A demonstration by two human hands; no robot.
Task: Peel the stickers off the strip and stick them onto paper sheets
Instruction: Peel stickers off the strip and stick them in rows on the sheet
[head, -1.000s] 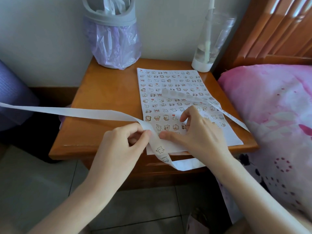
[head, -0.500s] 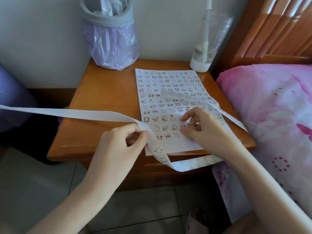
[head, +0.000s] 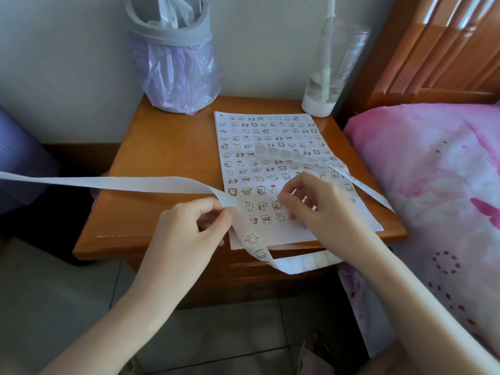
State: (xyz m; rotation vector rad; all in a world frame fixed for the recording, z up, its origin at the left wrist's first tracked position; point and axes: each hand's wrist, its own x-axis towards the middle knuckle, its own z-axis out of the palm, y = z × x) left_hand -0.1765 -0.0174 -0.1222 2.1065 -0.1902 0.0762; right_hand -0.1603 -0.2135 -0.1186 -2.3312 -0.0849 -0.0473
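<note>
White paper strip pinched between thumb and forefinger of left hand above the near edge of the brown wooden bedside table; strip's loop seen hanging past that edge; white paper sheet covered with rows of small cartoon stickers laid toward the table's right edge; right hand curled, fingertips lowered onto the sheet's near part; whether a sticker is held cannot be told.
</note>
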